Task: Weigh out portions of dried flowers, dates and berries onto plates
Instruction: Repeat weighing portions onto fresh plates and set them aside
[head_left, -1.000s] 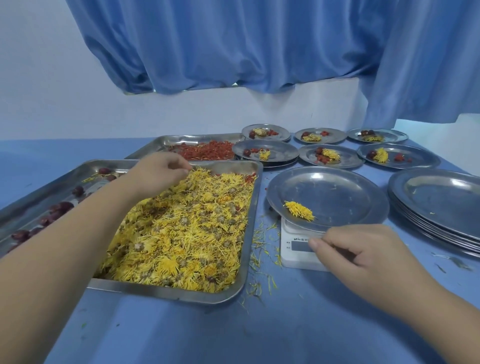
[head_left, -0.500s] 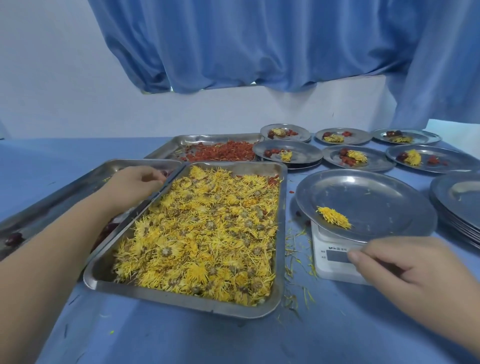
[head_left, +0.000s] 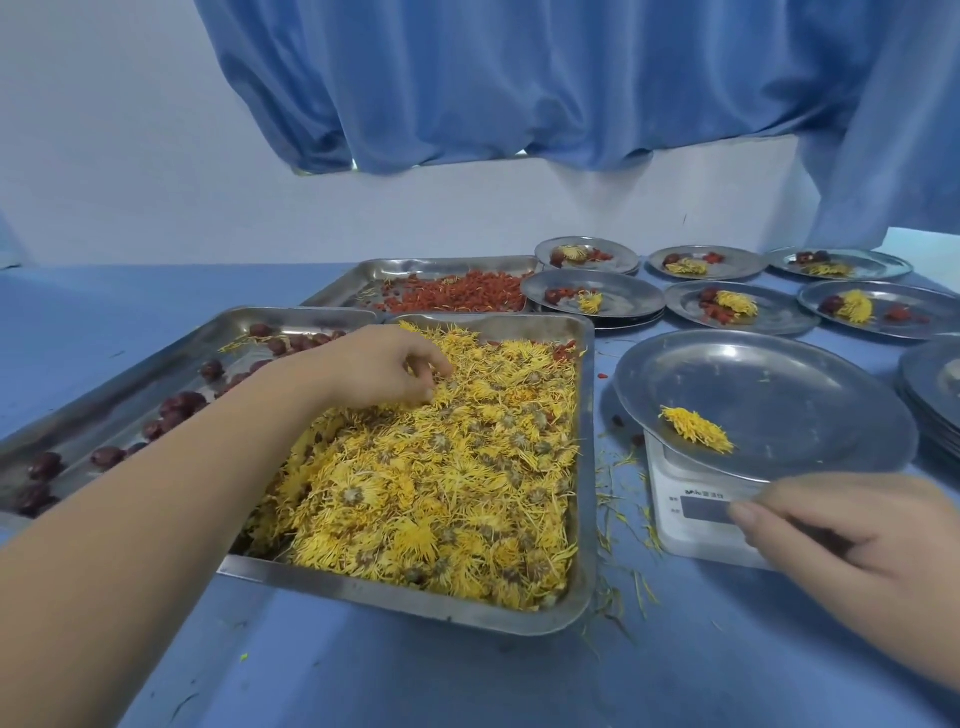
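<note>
Head view, risk: we judge wispy petals may drop between the flower tray (head_left: 405, 597) and the scale (head_left: 670, 540); a hand leaning on the scale would skew the reading.
Date tray (head_left: 119, 395): left of the flower tray, shiny steel, wrinkled dark dates (head_left: 179, 402).
Left hand (head_left: 379, 369): over the flower tray's far end, fingertips curled, pinching dried flowers (head_left: 441, 493).
Plate (head_left: 805, 395): right of the flower tray, on the scale, round steel, one feathery tuft (head_left: 696, 428).
Right hand (head_left: 852, 530): at the scale's front, fingers loosely curled; we cannot tell any grip.
</note>
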